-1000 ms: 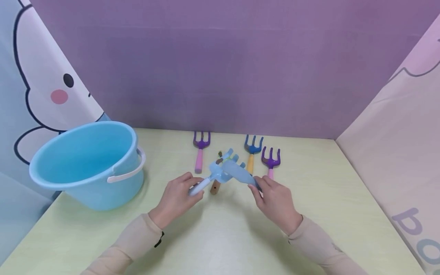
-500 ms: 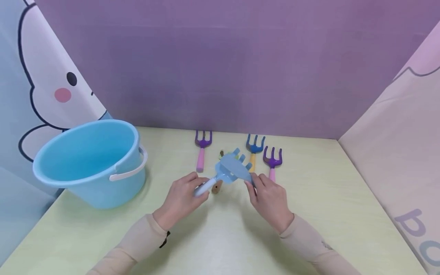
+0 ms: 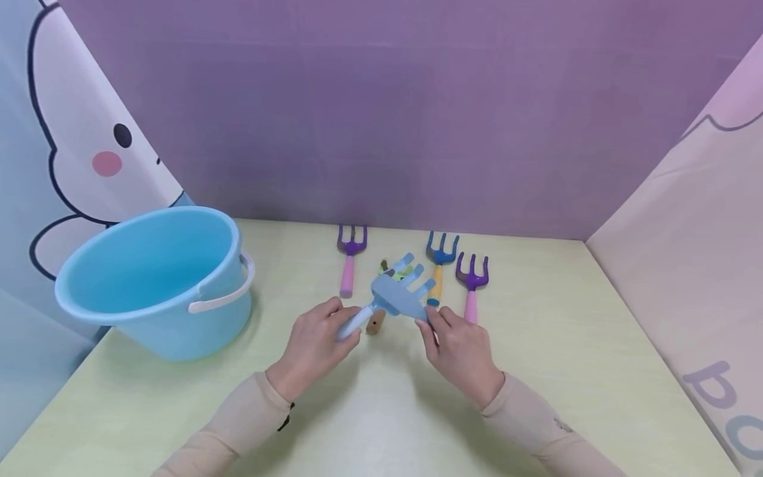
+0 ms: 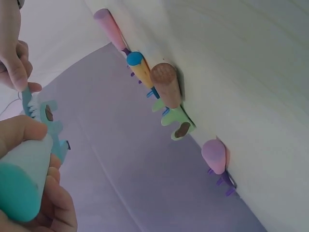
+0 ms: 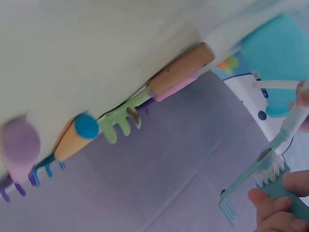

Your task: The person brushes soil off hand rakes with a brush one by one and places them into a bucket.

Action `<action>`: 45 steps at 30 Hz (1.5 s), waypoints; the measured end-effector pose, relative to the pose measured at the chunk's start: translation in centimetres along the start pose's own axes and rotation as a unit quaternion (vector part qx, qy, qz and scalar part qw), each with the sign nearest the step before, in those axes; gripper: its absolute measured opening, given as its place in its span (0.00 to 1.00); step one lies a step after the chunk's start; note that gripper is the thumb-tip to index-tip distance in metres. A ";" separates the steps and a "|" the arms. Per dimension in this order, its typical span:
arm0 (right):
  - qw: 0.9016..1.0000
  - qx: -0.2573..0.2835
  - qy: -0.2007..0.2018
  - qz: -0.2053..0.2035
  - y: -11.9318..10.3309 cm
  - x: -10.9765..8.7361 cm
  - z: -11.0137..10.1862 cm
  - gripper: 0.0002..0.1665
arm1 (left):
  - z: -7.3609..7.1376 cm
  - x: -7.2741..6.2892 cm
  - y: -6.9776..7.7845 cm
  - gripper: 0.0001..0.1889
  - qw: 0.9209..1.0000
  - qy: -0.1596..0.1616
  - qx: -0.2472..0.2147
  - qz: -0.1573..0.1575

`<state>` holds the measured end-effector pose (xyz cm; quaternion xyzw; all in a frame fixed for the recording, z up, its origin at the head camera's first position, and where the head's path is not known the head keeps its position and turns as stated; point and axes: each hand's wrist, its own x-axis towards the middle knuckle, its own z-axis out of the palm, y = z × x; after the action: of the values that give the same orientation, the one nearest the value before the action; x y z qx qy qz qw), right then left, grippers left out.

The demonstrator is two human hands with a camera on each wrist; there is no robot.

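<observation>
My left hand (image 3: pixel 312 341) grips the white handle of a light blue hand fork (image 4: pixel 29 164), its tines raised above the table and pointing away to the right. Brown patches mark the fork's head. In my right hand (image 3: pixel 461 348) is a blue-grey scrub brush (image 3: pixel 399 296), pinched at its near end between thumb and fingers. Its white bristles (image 5: pixel 270 171) face the fork's head, right up against it in the right wrist view. From above, the brush covers part of that head. Beneath both lies a green fork with a brown handle (image 3: pixel 375 322), partly hidden.
A blue bucket (image 3: pixel 179 331) with a white handle stands at the left. Along the back lie a purple fork with a pink handle (image 3: pixel 348 275), a blue fork with a yellow handle (image 3: pixel 437 285) and another purple-and-pink fork (image 3: pixel 471 306). A purple backdrop (image 3: pixel 381 132) closes the rear.
The brush has shifted down and turned over the fork's head, baring the tines. My right hand has come slightly left and down; my left hand keeps its grip, slightly further right.
</observation>
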<state>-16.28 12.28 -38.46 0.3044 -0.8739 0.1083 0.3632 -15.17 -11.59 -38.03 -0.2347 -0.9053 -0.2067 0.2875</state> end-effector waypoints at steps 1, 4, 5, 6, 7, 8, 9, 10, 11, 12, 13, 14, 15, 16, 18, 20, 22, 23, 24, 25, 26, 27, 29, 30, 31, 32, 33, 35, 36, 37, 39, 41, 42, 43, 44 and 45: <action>1.000 0.008 -0.006 0.006 -0.1 0.0 -0.1 0.37 | 0.0 0.0 0.0 0.13 1.000 0.001 0.000 0.001; 0.999 0.031 -0.022 0.020 -0.3 0.0 -0.4 0.39 | 0.1 -0.1 -0.1 0.13 1.000 0.004 0.000 -0.001; 0.999 0.037 -0.025 0.023 -0.3 0.0 -0.5 0.39 | 0.1 -0.1 -0.2 0.13 1.000 0.004 0.000 -0.002; 0.998 0.043 -0.025 0.024 -0.3 0.0 -0.5 0.39 | 0.2 -0.2 -0.2 0.13 1.000 0.004 -0.001 -0.004; 0.998 0.047 -0.024 0.024 -0.3 0.1 -0.6 0.39 | 0.2 -0.2 -0.2 0.13 1.000 0.004 -0.003 -0.005; 0.998 0.048 -0.018 0.024 -0.2 0.1 -0.6 0.38 | 0.2 -0.2 -0.2 0.13 1.000 0.003 -0.004 -0.007; 0.998 0.047 -0.010 0.026 -0.1 0.1 -0.6 0.37 | 0.2 -0.3 -0.2 0.13 1.000 0.002 -0.006 -0.007; 0.999 0.044 -0.001 0.028 0.0 0.2 -0.6 0.37 | 0.2 -0.3 -0.2 0.13 1.000 0.002 -0.007 -0.008; 0.999 0.040 0.008 0.031 0.1 0.2 -0.6 0.36 | 0.2 -0.3 -0.2 0.13 1.000 0.001 -0.008 -0.008; 0.999 0.034 0.017 0.033 0.3 0.3 -0.5 0.35 | 0.2 -0.4 -0.2 0.13 1.000 0.001 -0.008 -0.006; 0.999 0.028 0.024 0.036 0.4 0.3 -0.5 0.34 | 0.2 -0.4 -0.2 0.12 1.000 0.002 -0.007 -0.005; 0.999 0.022 0.029 0.039 0.5 0.4 -0.4 0.34 | 0.3 -0.4 -0.2 0.12 1.000 0.004 -0.003 -0.001; 0.999 0.016 0.033 0.041 0.6 0.4 -0.3 0.34 | 0.3 -0.5 -0.2 0.12 1.000 0.007 0.002 0.004; 0.999 0.011 0.035 0.040 0.6 0.4 -0.2 0.34 | 0.3 -0.5 -0.2 0.12 1.000 0.010 0.006 0.011; 0.999 0.006 0.036 0.038 0.6 0.4 -0.1 0.34 | 0.2 -0.5 -0.1 0.12 1.000 0.017 0.011 0.024; 0.999 0.009 0.034 0.034 0.6 0.4 -0.1 0.33 | 0.2 -0.6 -0.1 0.13 0.999 0.021 0.015 0.035; 0.999 0.019 0.028 0.031 0.5 0.3 0.0 0.29 | 0.2 -0.6 0.0 0.13 0.999 0.021 0.016 0.039; 0.999 0.023 0.022 0.030 0.5 0.3 0.0 0.29 | 0.2 -0.7 0.0 0.13 0.999 0.021 0.018 0.039; 0.999 0.027 0.016 0.030 0.4 0.2 0.0 0.29 | 0.2 -0.7 0.0 0.13 0.999 0.022 0.021 0.039; 0.999 0.029 0.009 0.030 0.3 0.2 0.0 0.30 | 0.3 -0.8 0.0 0.12 0.999 0.022 0.025 0.038; 0.999 0.033 0.003 0.031 0.2 0.1 0.0 0.31 | 0.3 -0.8 -0.1 0.12 0.999 0.023 0.028 0.038; 0.999 0.034 -0.003 0.033 0.1 0.1 -0.1 0.33 | 0.3 -0.8 -0.1 0.12 0.999 0.024 0.031 0.038; 0.999 0.037 -0.012 0.037 -0.1 0.0 -0.1 0.37 | 0.4 -0.9 -0.1 0.12 0.999 0.025 0.033 0.036; 0.998 0.040 -0.015 0.038 -0.1 0.0 -0.1 0.37 | 0.4 -0.9 -0.1 0.12 0.999 0.025 0.031 0.034; 0.998 0.047 -0.017 0.039 -0.2 -0.1 -0.2 0.34 | 0.4 -0.9 -0.1 0.12 0.999 0.024 0.030 0.033; 0.998 0.054 -0.021 0.039 -0.3 -0.1 -0.2 0.33 | 0.5 -0.9 -0.1 0.12 0.999 0.022 0.026 0.030; 0.997 0.061 -0.023 0.037 -0.4 -0.2 -0.3 0.32 | 0.4 -0.9 -0.1 0.12 0.999 0.020 0.023 0.026; 0.996 0.076 -0.025 0.034 -0.4 -0.2 -0.4 0.31 | 0.4 -0.8 0.0 0.13 1.000 0.015 0.016 0.019; 0.996 0.082 -0.024 0.032 -0.4 -0.1 -0.4 0.31 | 0.4 -0.8 0.0 0.13 1.000 0.012 0.012 0.015; 0.996 0.086 -0.018 0.031 -0.4 -0.1 -0.5 0.32 | 0.3 -0.8 0.0 0.13 1.000 0.011 0.010 0.013; 0.995 0.090 -0.001 0.033 -0.1 0.2 -0.6 0.35 | 0.4 -0.7 0.0 0.14 1.000 0.014 0.003 0.014; 0.995 0.090 0.019 0.035 0.3 0.5 -0.7 0.31 | 0.4 -0.7 0.0 0.14 1.000 0.019 0.000 0.017; 0.995 0.086 0.026 0.037 0.5 0.7 -0.8 0.27 | 0.4 -0.7 0.0 0.14 1.000 0.023 -0.002 0.020; 0.995 0.082 0.030 0.039 0.7 0.8 -0.8 0.27 | 0.5 -0.7 -0.1 0.14 0.999 0.026 -0.003 0.022; 0.996 0.074 0.029 0.043 0.9 0.9 -0.8 0.28 | 0.5 -0.7 -0.1 0.14 0.999 0.028 -0.005 0.023; 0.997 0.064 0.025 0.045 1.0 1.0 -0.9 0.28 | 0.5 -0.7 -0.1 0.14 0.999 0.029 -0.006 0.024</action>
<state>-16.92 12.96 -37.16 0.2846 -0.8685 0.1884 0.3595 -14.93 -11.61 -38.87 -0.2523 -0.8894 -0.2119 0.3170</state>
